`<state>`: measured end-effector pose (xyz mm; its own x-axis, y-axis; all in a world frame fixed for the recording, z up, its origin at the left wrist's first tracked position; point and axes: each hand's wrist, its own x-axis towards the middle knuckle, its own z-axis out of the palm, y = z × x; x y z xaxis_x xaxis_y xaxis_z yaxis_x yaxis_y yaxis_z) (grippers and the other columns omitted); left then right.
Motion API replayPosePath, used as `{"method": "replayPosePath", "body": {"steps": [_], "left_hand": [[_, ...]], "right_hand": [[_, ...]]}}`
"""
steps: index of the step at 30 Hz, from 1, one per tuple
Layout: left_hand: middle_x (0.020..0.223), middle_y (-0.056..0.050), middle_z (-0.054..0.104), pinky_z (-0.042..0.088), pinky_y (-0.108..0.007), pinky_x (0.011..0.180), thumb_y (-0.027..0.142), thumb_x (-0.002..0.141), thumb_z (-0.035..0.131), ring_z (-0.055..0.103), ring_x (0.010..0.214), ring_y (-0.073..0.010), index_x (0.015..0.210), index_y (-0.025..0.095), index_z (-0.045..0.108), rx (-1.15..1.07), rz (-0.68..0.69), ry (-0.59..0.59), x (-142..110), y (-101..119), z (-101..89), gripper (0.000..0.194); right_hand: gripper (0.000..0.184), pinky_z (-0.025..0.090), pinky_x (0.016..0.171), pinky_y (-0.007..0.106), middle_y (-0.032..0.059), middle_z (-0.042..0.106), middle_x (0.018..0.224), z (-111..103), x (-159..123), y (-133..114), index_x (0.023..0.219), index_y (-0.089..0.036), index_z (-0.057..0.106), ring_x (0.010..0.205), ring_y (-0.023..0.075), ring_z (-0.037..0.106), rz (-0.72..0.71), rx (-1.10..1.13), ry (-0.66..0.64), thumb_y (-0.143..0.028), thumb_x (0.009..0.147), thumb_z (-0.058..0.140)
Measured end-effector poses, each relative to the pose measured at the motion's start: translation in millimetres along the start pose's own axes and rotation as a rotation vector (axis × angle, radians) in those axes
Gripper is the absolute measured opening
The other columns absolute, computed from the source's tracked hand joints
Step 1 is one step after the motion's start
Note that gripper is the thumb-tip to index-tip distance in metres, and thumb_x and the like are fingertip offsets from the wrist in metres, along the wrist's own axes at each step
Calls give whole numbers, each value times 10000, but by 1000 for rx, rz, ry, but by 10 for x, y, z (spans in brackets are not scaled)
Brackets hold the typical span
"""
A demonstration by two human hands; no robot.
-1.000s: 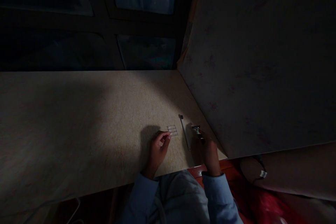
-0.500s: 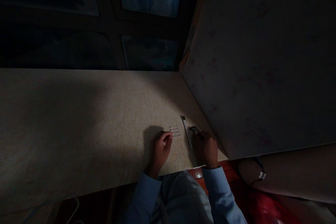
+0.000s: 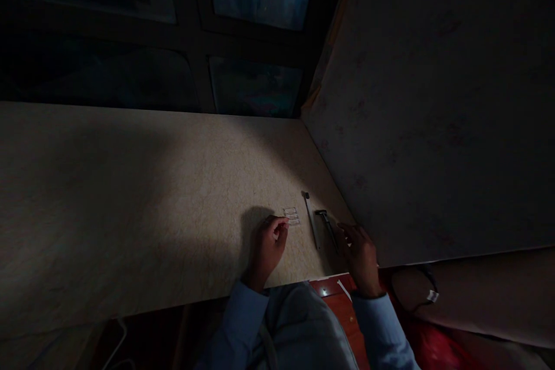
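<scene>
My left hand (image 3: 267, 244) rests on the beige tabletop (image 3: 151, 196), fingers curled with the tips pinched just beside a row of small clear pieces (image 3: 291, 215); what the tips pinch is too small to name. A slim dark-headed brush-like stick (image 3: 311, 219) lies right of those pieces. A razor (image 3: 327, 226) lies flat on the table beside it. My right hand (image 3: 359, 251) sits just right of the razor near the wall, fingers apart and holding nothing.
A pale wall panel (image 3: 433, 104) rises along the table's right edge. Dark window panes (image 3: 255, 34) stand behind the table. Below the near edge are a red-brown wooden surface (image 3: 342, 306) and a cushion with a tag (image 3: 431, 296).
My right hand set the razor down on the table and drew back to the right with fingers spread. The left hand stayed put. The view shifted slightly.
</scene>
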<state>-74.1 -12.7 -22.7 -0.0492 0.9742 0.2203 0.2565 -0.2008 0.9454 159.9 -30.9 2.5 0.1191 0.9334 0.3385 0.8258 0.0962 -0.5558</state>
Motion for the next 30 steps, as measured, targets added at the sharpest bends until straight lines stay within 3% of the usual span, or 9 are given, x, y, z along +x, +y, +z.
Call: {"method": "replayPosePath", "body": {"steps": [5, 9, 12, 16, 21, 30], "left_hand": [[1010, -84, 639, 523, -301, 759, 214, 867, 566, 618, 843, -167, 1085, 193, 648, 108, 31, 72, -2, -94, 29, 233], [1177, -117, 619, 540, -359, 852, 205, 835, 626, 613, 1032, -223, 1227, 201, 583, 170, 68, 79, -1, -123, 77, 394], [1287, -139, 594, 491, -441, 996, 192, 794, 680, 552, 1200, -275, 1330, 177, 522, 341, 95, 74, 27, -119, 123, 560], [1291, -154, 604, 487, -464, 1013, 253, 761, 737, 548, 1212, -306, 1389, 146, 486, 531, 82, 36, 123, -93, 163, 685], [1151, -109, 668, 542, -428, 924, 281, 768, 738, 617, 1090, -274, 1335, 197, 556, 541, 59, 11, 240, -77, 174, 602], [1109, -102, 683, 540, -420, 928, 257, 768, 753, 625, 1053, -256, 1275, 181, 604, 495, 36, 25, 246, -100, 184, 534]], "right_hand": [[443, 488, 738, 343, 135, 682, 934, 59, 17, -6, 976, -151, 726, 809, 229, 648, -10, 35, -96, -471, 962, 419], [409, 491, 731, 329, 128, 674, 907, 149, -14, -13, 1015, -135, 711, 801, 225, 653, -4, 48, -82, -449, 948, 458], [386, 491, 725, 322, 129, 678, 939, 197, -40, 31, 1039, -134, 698, 828, 227, 658, -20, 55, -45, -433, 945, 472], [374, 490, 736, 332, 126, 668, 947, 267, -65, 95, 1062, -132, 684, 837, 231, 652, -38, 27, -6, -418, 953, 469], [385, 482, 720, 343, 135, 650, 945, 360, -106, 110, 1045, -124, 680, 819, 234, 627, -60, -11, 65, -425, 969, 453], [372, 495, 764, 359, 141, 655, 983, 365, -155, 116, 1084, -143, 669, 879, 243, 627, -75, 38, 89, -429, 985, 453]]}}
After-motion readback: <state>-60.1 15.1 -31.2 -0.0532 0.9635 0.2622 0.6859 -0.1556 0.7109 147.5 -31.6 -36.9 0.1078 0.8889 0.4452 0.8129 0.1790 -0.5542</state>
